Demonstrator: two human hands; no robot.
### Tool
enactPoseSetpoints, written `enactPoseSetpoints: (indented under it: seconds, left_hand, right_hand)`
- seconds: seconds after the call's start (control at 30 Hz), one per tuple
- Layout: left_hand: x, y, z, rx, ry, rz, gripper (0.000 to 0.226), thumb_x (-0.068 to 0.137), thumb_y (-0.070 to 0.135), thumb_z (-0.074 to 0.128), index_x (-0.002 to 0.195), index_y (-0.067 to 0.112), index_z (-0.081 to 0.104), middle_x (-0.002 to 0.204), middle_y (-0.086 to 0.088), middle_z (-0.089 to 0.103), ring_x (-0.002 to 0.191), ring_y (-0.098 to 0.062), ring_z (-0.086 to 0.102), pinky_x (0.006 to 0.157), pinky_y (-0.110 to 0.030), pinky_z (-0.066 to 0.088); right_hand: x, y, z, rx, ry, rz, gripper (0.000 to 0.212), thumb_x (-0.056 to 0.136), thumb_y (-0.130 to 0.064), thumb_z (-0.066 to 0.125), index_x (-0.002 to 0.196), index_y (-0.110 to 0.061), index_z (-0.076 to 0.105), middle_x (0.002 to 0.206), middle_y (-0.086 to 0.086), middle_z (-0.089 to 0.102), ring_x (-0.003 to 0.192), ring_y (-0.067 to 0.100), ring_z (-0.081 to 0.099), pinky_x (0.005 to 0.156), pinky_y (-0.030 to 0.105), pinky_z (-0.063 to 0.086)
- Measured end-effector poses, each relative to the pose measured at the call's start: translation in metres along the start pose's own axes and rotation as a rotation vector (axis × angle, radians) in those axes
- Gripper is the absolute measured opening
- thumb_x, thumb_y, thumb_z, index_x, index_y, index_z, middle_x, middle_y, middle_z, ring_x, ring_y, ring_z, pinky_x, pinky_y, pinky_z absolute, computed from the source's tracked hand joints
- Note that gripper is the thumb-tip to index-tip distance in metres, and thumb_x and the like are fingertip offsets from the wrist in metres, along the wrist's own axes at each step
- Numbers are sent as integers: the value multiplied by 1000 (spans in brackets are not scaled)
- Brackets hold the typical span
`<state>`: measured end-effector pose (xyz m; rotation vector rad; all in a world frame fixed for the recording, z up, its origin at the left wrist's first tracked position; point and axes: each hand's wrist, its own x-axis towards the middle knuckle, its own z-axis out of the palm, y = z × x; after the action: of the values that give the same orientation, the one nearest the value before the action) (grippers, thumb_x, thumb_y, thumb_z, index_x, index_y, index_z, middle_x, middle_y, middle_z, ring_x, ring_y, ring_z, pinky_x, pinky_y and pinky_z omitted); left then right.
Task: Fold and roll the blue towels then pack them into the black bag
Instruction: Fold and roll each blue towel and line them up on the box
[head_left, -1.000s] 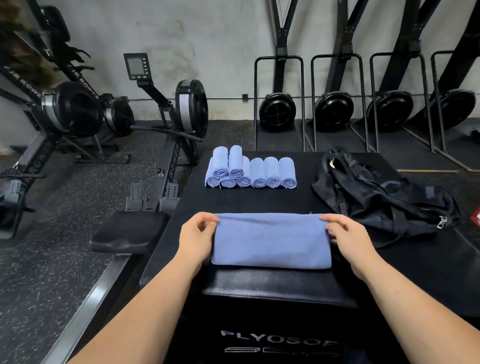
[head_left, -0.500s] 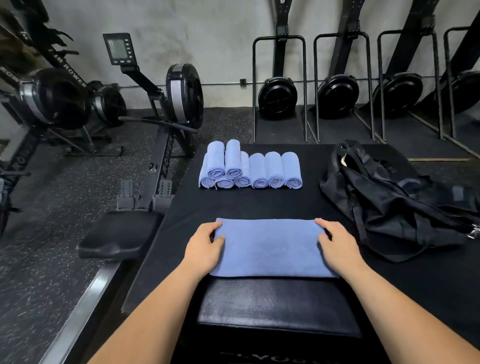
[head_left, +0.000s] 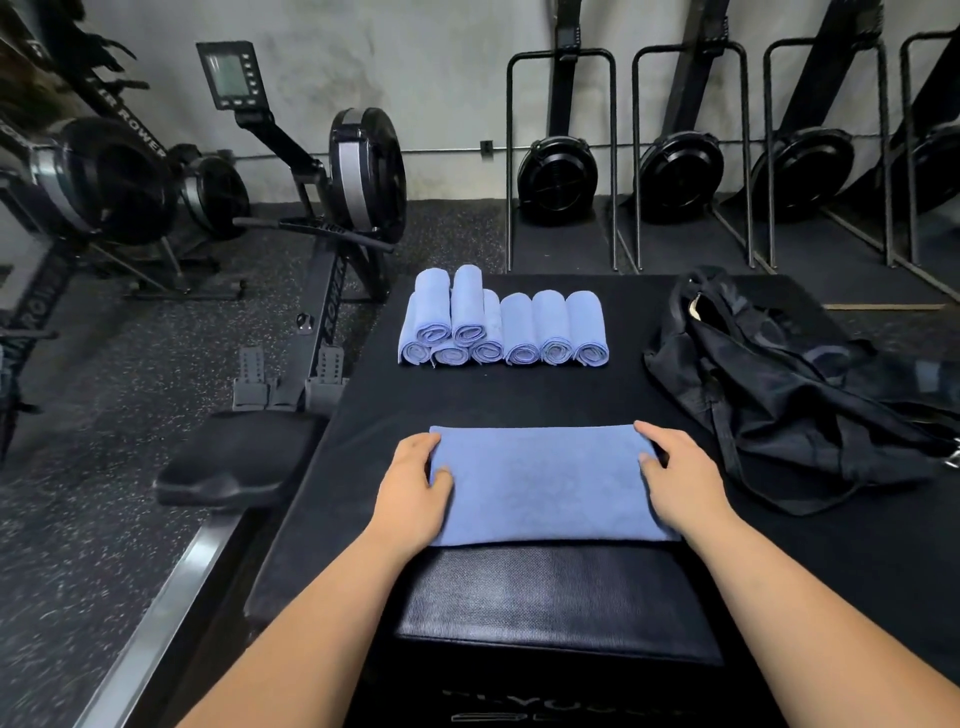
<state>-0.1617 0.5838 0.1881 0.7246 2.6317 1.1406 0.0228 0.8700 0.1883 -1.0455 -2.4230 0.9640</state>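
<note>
Left hand (head_left: 413, 488) lies flat on the left short end of the folded blue towel (head_left: 545, 483), fingers (head_left: 422, 446) relaxed, pressing, gripping nothing. Towel sits by the near edge of the bench (head_left: 519, 400), long axis left-to-right, parallel to that edge. Right hand (head_left: 680, 480) likewise lies flat on the right short end. Judgement: both equally near, so rolling can start from either end. Black bag (head_left: 779, 395) lies towards the right edge.

Black padded worktop (head_left: 519, 397): 1 folded blue towel (head_left: 545, 486) at near edge, 6 rolled blue towels (head_left: 519, 332) in a row behind with 2 more stacked on top, black bag (head_left: 779, 400) right.
</note>
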Motion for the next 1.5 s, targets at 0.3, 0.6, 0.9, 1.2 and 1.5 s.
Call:
enactPoseSetpoints:
  seconds: [0.3,0.6,0.9,1.2,1.5]
  left_hand:
    - [-7,32,17,328,147,-38,51,92,18,61,142,7,58,156,-18,41,135,-40,46,108,-48,41]
    - [-4,63,65,396,-130,270,59,109,29,43,163,10,28,174,-13,17,161,-26,15,129,-41,15]
    - [-4,10,34,662,-146,206,83,101,77,16,169,30,6,176,0,-12,161,-25,-18,131,-45,-3]
    - [-15,7,28,716,-125,189,93,97,79,4,169,21,3,176,0,-13,162,-25,-17,131,-46,-1]
    - [-49,-6,18,682,-6,155,82,103,67,7,169,18,12,177,1,2,163,-21,-9,131,-44,3]
  right_hand:
    - [-7,-16,5,-320,94,12,45,99,-25,64,144,-27,60,145,4,51,126,33,48,99,45,47]
    - [-24,-59,57,-527,-220,-426,80,96,-64,8,158,-27,42,173,-2,23,160,27,17,127,46,22]
    - [-19,-21,33,-635,-228,-364,71,100,-75,12,165,-47,5,174,-14,-10,161,13,-12,131,42,-1]
    - [-29,-27,28,-642,-277,-293,75,98,-78,13,165,-47,1,173,-12,-17,160,15,-17,130,43,-5]
    - [-72,-27,27,-676,-252,-163,83,93,-81,3,166,-42,-2,174,-5,-19,160,22,-18,130,50,-4]
